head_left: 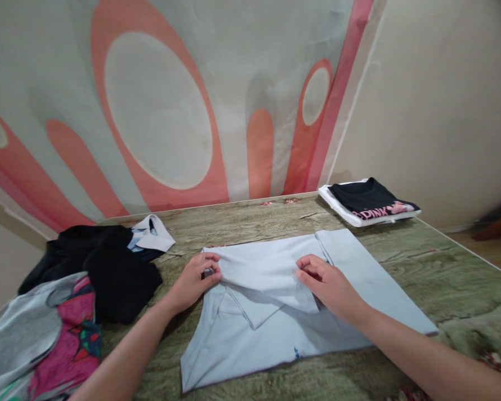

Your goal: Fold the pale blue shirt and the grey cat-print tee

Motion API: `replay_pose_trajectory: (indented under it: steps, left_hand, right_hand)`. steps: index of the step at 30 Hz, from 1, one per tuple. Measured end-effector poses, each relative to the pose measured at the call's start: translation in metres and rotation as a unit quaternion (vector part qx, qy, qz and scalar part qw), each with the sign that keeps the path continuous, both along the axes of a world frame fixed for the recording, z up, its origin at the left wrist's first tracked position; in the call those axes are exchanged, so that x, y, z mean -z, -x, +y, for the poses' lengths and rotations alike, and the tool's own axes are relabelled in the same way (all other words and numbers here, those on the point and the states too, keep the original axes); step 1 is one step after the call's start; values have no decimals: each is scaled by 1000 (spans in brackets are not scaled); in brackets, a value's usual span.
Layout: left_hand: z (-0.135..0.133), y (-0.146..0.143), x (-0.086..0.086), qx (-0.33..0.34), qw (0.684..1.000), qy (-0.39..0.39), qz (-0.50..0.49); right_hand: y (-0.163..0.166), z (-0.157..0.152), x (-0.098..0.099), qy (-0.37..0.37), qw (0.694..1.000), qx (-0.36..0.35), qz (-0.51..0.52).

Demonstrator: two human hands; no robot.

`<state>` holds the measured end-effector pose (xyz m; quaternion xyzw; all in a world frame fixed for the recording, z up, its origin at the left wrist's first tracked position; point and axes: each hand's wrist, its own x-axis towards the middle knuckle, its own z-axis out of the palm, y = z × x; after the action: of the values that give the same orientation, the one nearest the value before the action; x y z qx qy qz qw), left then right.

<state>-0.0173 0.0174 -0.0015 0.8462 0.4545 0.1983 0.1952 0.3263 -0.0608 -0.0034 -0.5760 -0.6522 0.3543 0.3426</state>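
A pale blue-white shirt (pixel 342 328) lies spread on the table in front of me, its far side folded over toward the middle. My left hand (pixel 198 278) pinches the folded part near the neck end, thumb and fingers closed on the cloth. Farther right, my right hand (pixel 328 281) grips the same folded flap between thumb and fingers. A sleeve corner shows beneath the flap, pointing toward me. Close to the shirt's near edge is a small blue mark (pixel 296 352).
Rumpled black clothes (pixel 117 273), a white collar (pixel 154 236) and a grey and pink garment (pixel 70 334) lie at the left. A folded black shirt (pixel 367 195) rests on white cloth at the back right of the wood-patterned table (pixel 242 220). A patterned wall hanging rises behind.
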Motion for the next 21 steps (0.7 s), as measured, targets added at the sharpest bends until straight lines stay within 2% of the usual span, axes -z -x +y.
replay_pose_trajectory:
  steps: [4,6,9,11,15,21]
  left_hand:
    - [2,-2,8,-23,999,-25,-9]
    - [2,-3,13,-29,999,-46,-5]
    - [1,-5,16,-30,997,-72,6]
    - [0,-6,17,-33,996,-81,11]
    - [0,-8,17,-43,996,-83,15]
    - [-2,-9,15,-51,994,-90,43]
  right_hand:
    - [-3,-1,2,-29,995,10,-95]
    - [-2,-5,1,-75,985,-12,-152]
    - [4,-16,-6,-172,956,-117,-207]
    - [11,-23,-10,-200,929,-190,-246]
    - [19,-29,-8,-195,899,-223,-323]
    - [11,-28,-9,-173,897,-271,-304]
